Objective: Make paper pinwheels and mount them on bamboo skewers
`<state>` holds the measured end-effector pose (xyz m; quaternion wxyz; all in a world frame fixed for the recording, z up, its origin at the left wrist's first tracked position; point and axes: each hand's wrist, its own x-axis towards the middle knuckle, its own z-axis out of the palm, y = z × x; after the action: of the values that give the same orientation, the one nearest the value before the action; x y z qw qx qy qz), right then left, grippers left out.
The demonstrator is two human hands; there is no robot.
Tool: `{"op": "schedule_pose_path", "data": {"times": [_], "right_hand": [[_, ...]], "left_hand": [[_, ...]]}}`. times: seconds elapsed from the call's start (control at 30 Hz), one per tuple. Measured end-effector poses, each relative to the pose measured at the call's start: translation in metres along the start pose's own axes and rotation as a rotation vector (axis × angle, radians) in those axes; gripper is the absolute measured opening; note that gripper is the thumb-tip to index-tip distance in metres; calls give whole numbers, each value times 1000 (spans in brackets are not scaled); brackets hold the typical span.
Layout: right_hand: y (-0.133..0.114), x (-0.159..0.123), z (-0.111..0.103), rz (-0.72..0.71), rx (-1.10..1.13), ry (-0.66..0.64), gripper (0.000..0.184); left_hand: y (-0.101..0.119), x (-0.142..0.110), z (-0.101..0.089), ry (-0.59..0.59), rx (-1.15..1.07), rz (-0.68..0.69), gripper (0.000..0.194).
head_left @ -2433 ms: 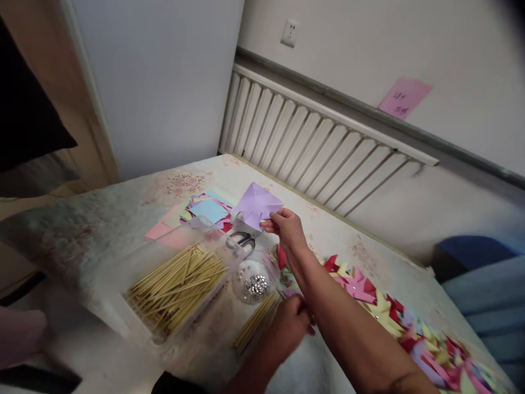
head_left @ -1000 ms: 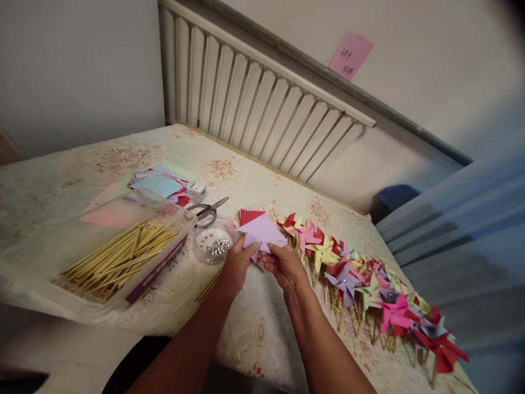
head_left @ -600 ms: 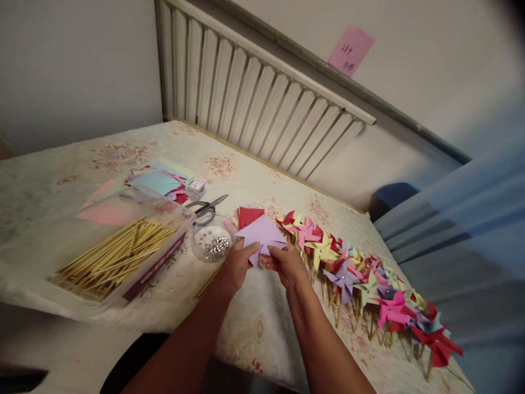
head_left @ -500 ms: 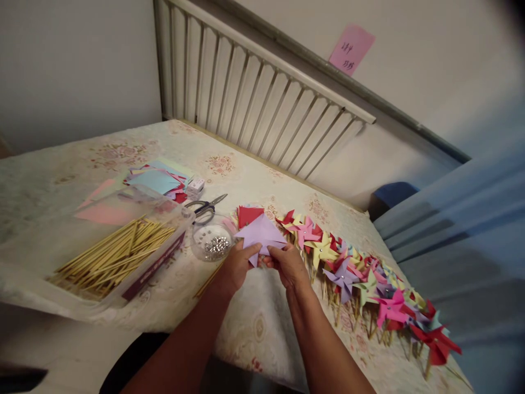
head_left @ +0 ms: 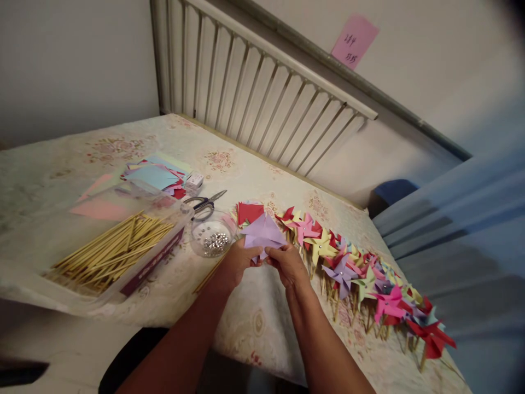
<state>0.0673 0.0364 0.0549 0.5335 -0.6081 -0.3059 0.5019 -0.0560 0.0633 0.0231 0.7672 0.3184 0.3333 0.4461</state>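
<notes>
Grasped at its near edge by both hands: a folded sheet of lilac paper (head_left: 264, 231), lying at 12 o'clock from the fingertips. Widest from 9 to 3 o'clock, with a peak toward 12. About equally near to the left hand (head_left: 237, 265) and the right hand (head_left: 290, 265). Pinched under both thumbs, with the other fingers partly hidden beneath. Just beyond the sheet, toward 11 o'clock, red paper (head_left: 249, 212). At 9 o'clock, near the left hand, a round clear dish (head_left: 201, 241) of small shiny metal pieces (head_left: 216, 244), mostly heaped at its near right. Farther out at 9, a translucent plastic box (head_left: 152, 268) of thin wooden sticks (head_left: 118, 251), laid roughly lengthwise, some crossing. At 10 o'clock, beyond the dish, scissors (head_left: 204, 207). From 3 to 4 o'clock, many coloured paper pinwheels (head_left: 342, 272) on sticks.
</notes>
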Motion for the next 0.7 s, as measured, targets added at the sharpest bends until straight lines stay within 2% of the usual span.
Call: {"op": "schedule_pose_path", "data": {"times": [0.2,0.43,0.57,0.7], "right_hand": [[7,0,0,17,36,25,33],[8,1,4,57,237,-131,36],[11,1,4,63,212,-158,31],[15,2,3,56,119,-106,29]], "left_hand": [[-3,2,-1,48,60,33,42],[0,1,0,33,-20,108,46],[1,2,0,59,-40,125,44],[1,2,0,70,-56,92,46]]}}
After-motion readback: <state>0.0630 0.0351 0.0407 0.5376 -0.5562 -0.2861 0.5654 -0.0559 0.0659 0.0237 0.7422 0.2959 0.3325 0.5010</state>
